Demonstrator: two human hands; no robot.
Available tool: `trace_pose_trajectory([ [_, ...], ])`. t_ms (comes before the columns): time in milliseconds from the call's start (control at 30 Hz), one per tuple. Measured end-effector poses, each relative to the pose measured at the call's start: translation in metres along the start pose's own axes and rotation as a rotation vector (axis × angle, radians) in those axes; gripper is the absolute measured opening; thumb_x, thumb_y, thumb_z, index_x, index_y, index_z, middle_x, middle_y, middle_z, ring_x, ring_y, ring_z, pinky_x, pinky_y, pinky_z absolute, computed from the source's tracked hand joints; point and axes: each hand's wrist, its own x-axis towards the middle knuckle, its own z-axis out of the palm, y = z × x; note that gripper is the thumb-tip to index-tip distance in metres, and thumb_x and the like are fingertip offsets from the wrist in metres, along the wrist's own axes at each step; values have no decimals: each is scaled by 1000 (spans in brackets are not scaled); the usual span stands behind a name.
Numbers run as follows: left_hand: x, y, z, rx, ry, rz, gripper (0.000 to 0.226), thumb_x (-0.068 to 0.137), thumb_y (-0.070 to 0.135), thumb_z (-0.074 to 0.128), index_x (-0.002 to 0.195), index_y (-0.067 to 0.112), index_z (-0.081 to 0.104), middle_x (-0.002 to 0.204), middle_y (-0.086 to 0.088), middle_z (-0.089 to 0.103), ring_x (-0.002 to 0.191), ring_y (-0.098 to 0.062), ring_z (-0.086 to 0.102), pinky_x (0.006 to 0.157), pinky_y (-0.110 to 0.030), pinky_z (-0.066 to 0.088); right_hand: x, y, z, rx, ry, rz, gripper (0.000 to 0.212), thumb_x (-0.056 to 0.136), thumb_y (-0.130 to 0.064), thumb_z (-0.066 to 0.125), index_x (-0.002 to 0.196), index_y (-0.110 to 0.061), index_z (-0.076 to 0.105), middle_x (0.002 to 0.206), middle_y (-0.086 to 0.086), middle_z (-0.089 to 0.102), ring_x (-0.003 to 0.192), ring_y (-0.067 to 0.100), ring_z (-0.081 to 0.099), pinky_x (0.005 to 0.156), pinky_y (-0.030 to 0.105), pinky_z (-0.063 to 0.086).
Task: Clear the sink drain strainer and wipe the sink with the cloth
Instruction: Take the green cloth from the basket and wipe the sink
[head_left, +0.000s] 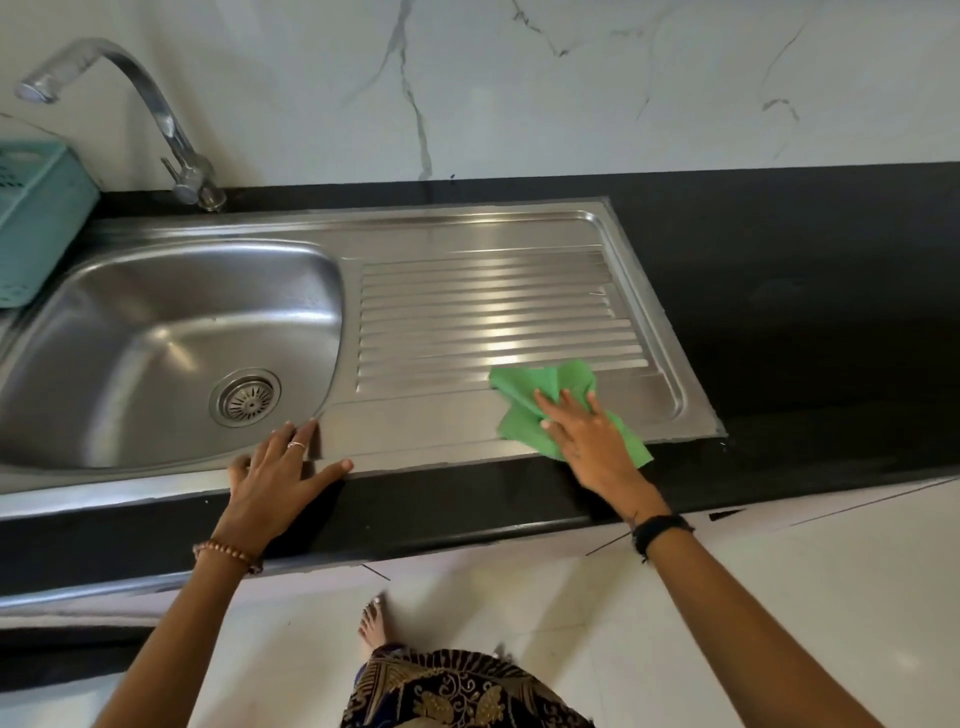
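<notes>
No readable text, labels, brands or nos. anywhere: nothing legible on the sink (467, 228), faucet (171, 124), teal basket (41, 218), green cloth (524, 421) or black surface (805, 291).

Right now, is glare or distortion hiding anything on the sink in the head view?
Head view: bright glare streaks lie across the ridged drainboard and basin, yet the strainer reads clearly; wide-angle bending curves the counter edge; the tap spout looks slightly soft; the right hand pressing the cloth is sharp.
</notes>
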Motion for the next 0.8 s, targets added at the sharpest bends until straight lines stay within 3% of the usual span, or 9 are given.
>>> trace_pose_trajectory([
  [167, 7, -27, -18, -60, -32, 65, 60, 86, 48, 54, 137, 23, 38, 140, -7, 47, 127, -25, 42, 108, -48, 21, 24, -112, 67, -14, -96, -229, 45, 101, -24, 32, 146, -20, 29, 152, 13, 31, 145, 22, 21, 120, 39, -1],
  [333, 11, -61, -38, -61, -44, 22, 56, 89, 36, 55, 139, 19, 38, 136, -10, 52, 127, -25, 46, 110, -44, 27, 49, -198, 114, -51, -129, -302, 46, 99, -21, 36, 145, -19, 33, 154, 13, 29, 144, 25, 22, 119, 43, 1],
  [467, 12, -81, -47, -89, -91, 57, 51, 85, 40, 59, 130, 17, 49, 129, -5, 58, 118, -22, 52, 107, -43, 34, 49, -176, 101, 18, -89, -235, 57, 95, -5, 43, 145, -30, 30, 156, 1, 23, 145, 19, 18, 118, 38, -2],
  [533, 14, -84, -48, -77, -108, 98, 50, 85, 44, 57, 127, 19, 50, 124, -2, 59, 113, -19, 52, 105, -42, 34, 44, -149, 84, 6, -52, -129, 60, 96, -6, 42, 145, -36, 25, 156, -2, 19, 146, 15, 12, 117, 32, -7],
  [633, 19, -88, -51, -74, -124, 138, 50, 84, 48, 57, 126, 22, 50, 121, 2, 59, 111, -15, 51, 105, -39, 33, 41, -133, 65, -8, -72, -1, 52, 100, -13, 38, 147, -29, 20, 156, 1, 21, 147, 15, 8, 119, 34, -9],
  [800, 26, -93, -53, -82, -145, 160, 54, 81, 56, 55, 126, 27, 48, 125, 6, 56, 116, -12, 48, 102, -33, 24, 43, -166, 79, -38, -199, -118, 50, 102, -24, 33, 148, -26, 13, 155, 4, 25, 147, 17, 7, 115, 32, -14],
])
